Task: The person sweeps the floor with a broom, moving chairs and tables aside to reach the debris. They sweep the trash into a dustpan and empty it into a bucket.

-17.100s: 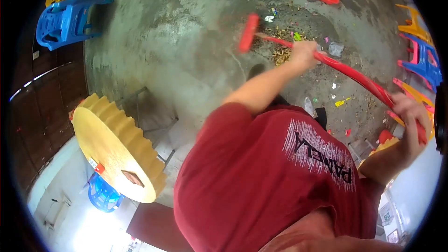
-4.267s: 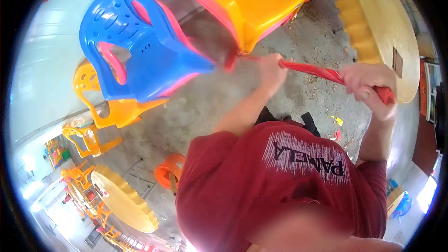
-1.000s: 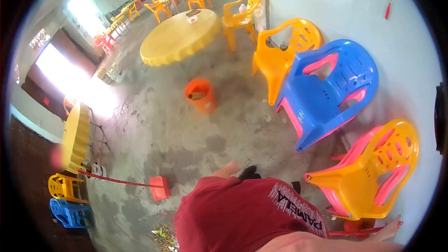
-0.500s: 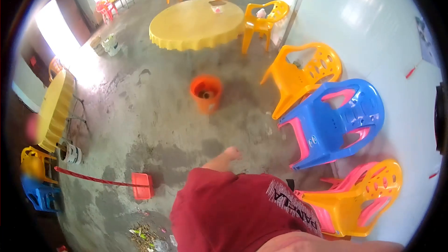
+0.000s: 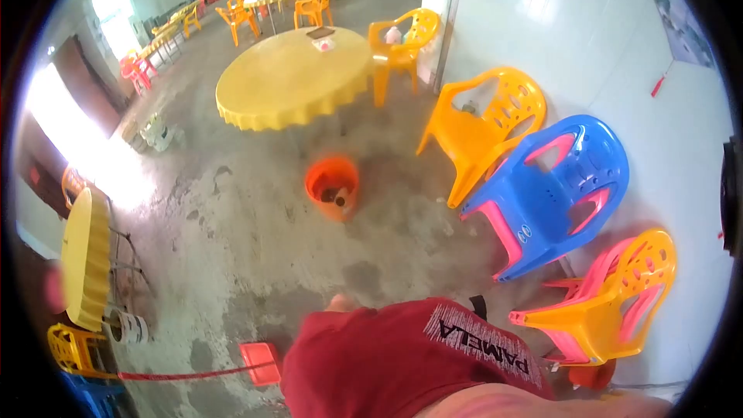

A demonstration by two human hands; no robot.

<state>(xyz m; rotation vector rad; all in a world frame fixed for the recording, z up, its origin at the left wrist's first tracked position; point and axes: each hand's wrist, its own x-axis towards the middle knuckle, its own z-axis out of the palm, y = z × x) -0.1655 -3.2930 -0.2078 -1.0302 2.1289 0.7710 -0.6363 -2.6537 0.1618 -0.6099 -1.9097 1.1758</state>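
Note:
A small part of my left hand (image 5: 339, 303) shows past the edge of the dark red shirt (image 5: 379, 348); its fingers are hidden. My right forearm (image 5: 495, 401) runs along the bottom edge, and the hand itself is out of view. To the lower left of the shirt, a red dustpan (image 5: 261, 364) with a long patterned handle lies on the concrete floor. Ahead of me stands an orange bucket (image 5: 332, 188) with a pale round piece and dark matter inside. Neither hand is near the bucket in this view.
Stacked plastic chairs, including a blue one (image 5: 553, 193) and a yellow one (image 5: 487, 128), line the right wall. A round table with a yellow cloth (image 5: 290, 70) stands ahead. On the left are another yellow table (image 5: 87, 259) and a white bucket (image 5: 128, 327).
The view has tilted up and shifted right, so the floor debris has left the frame. My left hand, stretched out before, is now mostly behind the shirt.

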